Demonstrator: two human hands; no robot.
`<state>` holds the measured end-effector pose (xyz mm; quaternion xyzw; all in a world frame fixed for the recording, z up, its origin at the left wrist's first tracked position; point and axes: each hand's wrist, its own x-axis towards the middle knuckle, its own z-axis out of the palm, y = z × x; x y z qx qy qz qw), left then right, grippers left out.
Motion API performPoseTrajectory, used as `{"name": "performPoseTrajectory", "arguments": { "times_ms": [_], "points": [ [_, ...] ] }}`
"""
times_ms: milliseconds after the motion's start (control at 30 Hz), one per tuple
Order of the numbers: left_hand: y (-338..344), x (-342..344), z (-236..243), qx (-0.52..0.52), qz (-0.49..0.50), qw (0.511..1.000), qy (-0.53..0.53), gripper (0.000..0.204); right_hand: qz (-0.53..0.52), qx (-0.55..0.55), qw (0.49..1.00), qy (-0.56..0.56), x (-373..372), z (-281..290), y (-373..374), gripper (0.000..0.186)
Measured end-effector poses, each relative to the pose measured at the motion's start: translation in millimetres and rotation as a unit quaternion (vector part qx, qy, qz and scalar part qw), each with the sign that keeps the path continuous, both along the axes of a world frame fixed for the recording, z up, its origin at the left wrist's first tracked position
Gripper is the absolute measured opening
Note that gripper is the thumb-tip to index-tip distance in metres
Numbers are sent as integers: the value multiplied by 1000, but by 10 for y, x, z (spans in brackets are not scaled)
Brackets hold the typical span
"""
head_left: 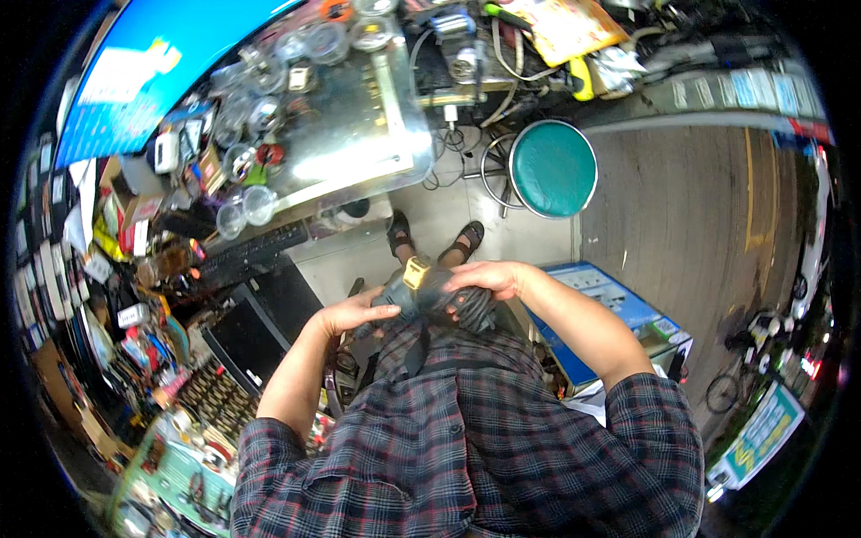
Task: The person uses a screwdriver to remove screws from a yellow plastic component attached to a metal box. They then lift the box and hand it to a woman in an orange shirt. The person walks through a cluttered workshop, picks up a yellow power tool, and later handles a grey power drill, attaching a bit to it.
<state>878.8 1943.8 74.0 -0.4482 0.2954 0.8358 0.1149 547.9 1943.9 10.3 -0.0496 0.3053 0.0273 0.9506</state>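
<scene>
In front of my waist I hold a dark grey, rounded device (408,296) with a yellow end piece (416,272). My left hand (357,314) grips its left side, thumb lying across the top. My right hand (484,280) is closed around the right side and a coiled black cable (475,311). Motion blur and my fingers hide part of the device, so its exact kind is unclear. A black strap-like piece (418,350) hangs below it against my checked shirt.
A glass-topped counter (359,134) with several clear plastic cups stands ahead to the left. Beyond my feet is a green round stool (552,169). A blue-topped display case (596,305) sits to my right. Clutter, a black panel (242,341) and a teal mat (179,480) lie on the left.
</scene>
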Motion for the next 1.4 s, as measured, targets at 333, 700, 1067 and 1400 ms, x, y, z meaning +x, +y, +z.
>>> {"name": "performPoseTrajectory", "arguments": {
  "times_ms": [333,700,1067,1400],
  "points": [
    [555,724,-132,-250,81,945,-194,96,142,-59,986,64,1159,159,-479,33],
    [1228,1055,95,-311,132,854,-396,96,518,-545,653,86,2420,268,-294,96],
    [1816,676,18,-115,187,873,-436,96,634,-600,487,41,2373,108,311,107],
    [2760,-603,219,-399,553,470,-560,25,666,-463,585,-1,2104,-292,186,120]
  ]
}}
